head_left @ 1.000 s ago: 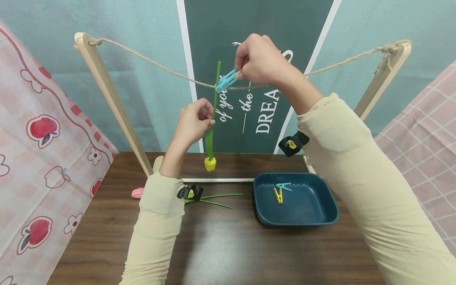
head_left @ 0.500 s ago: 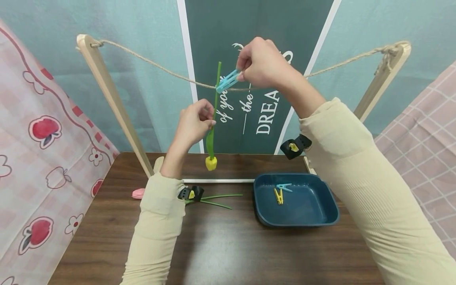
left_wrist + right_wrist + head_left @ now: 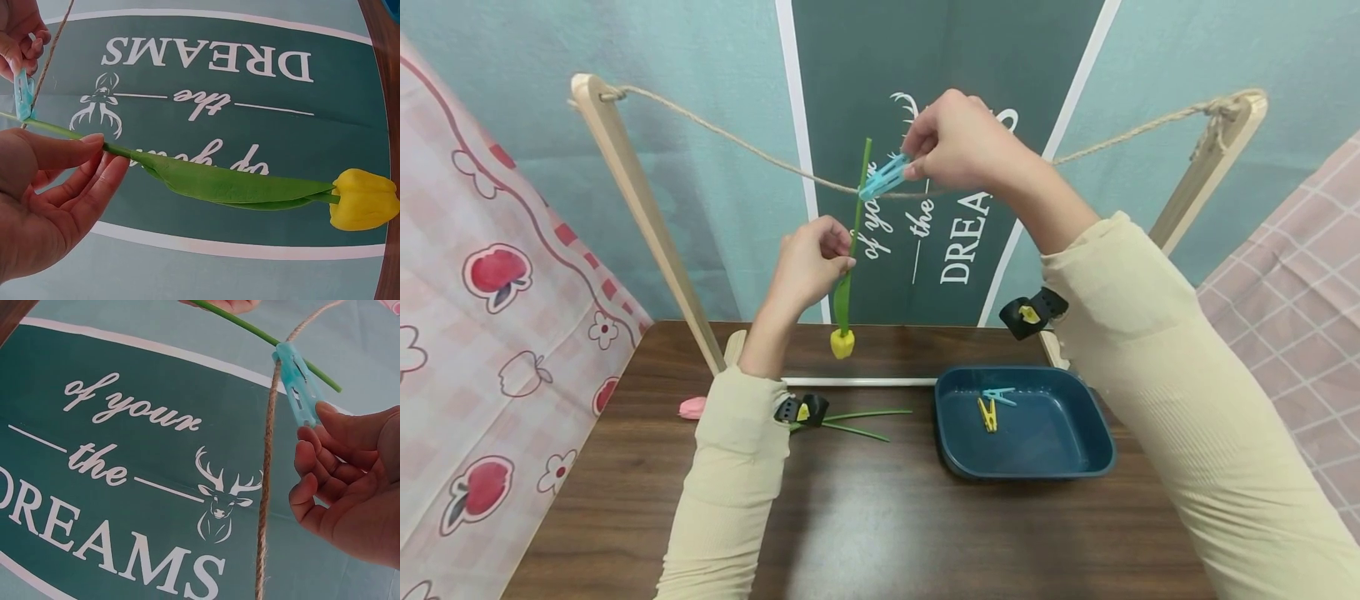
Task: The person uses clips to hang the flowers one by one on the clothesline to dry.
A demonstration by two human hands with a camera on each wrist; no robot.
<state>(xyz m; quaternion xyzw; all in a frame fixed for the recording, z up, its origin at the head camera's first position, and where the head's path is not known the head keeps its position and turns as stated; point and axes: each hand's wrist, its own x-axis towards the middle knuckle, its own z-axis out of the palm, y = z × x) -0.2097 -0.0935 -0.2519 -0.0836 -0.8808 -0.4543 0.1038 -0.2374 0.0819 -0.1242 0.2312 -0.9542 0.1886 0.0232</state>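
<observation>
A yellow artificial tulip (image 3: 842,343) hangs head-down in the head view. My left hand (image 3: 808,260) pinches its green stem between thumb and fingers, just above the leaf (image 3: 237,186). Higher up, the stem crosses the twine (image 3: 730,136), and its cut end points upward. At that crossing sits a light-blue clothespin (image 3: 883,177), its tip over both stem and twine. My right hand (image 3: 962,142) holds the clothespin's handle end between thumb and fingers. In the right wrist view, the clothespin's handles (image 3: 306,415) lie close together.
Wooden posts (image 3: 643,208) carry the twine at both sides. On the table (image 3: 865,517), a blue basin (image 3: 1037,442) holds a yellow clothespin (image 3: 987,415) and a blue one. A pink tulip (image 3: 692,407) and green stems (image 3: 868,413) lie partly behind my left forearm.
My right hand and the clothespin have come down slightly and to the right, the twine sagging a little with them. The left post's top leans slightly inward. My left hand keeps its pinch, slightly lower.
</observation>
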